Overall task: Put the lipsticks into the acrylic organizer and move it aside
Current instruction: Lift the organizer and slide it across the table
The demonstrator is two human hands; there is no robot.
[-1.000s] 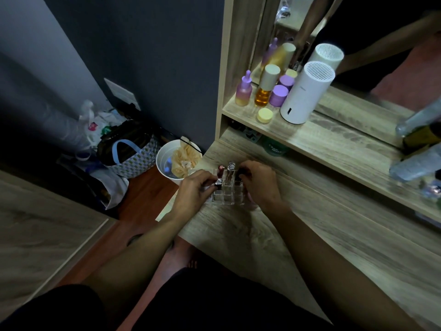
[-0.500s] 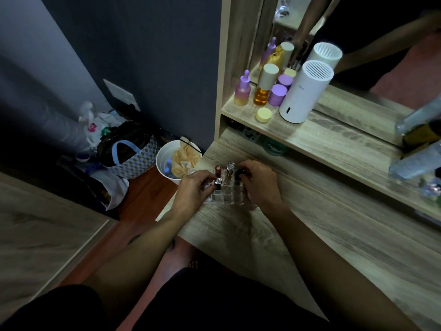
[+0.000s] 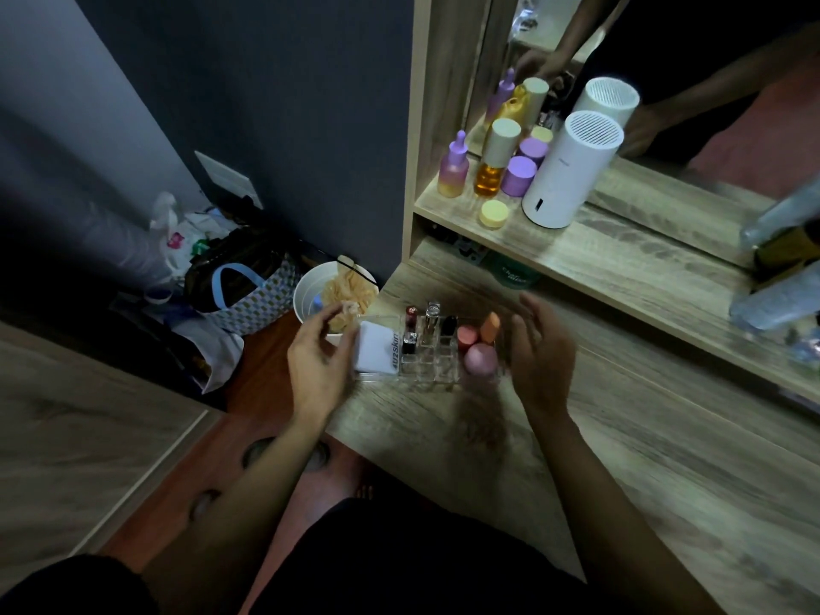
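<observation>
I had both hands loosened, left hand [image 3: 321, 353] at nine o'clock and right hand [image 3: 539, 348] at three o'clock of the acrylic organizer [image 3: 428, 365] on the vanity desk [image 3: 621, 459]; lipsticks [image 3: 429, 322] stood slotted, so I judged sliding it aside came next, needing a two-sided grip.

Organizer [image 3: 428, 361] clear glossy acrylic; desk [image 3: 621, 459] matt wood grain; lipsticks [image 3: 432, 319] shiny casings; dehumidifier [image 3: 568, 170] smooth white plastic

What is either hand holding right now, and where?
Nothing. The left hand and right hand are open on either side of the organizer, apparently not gripping it.
</observation>
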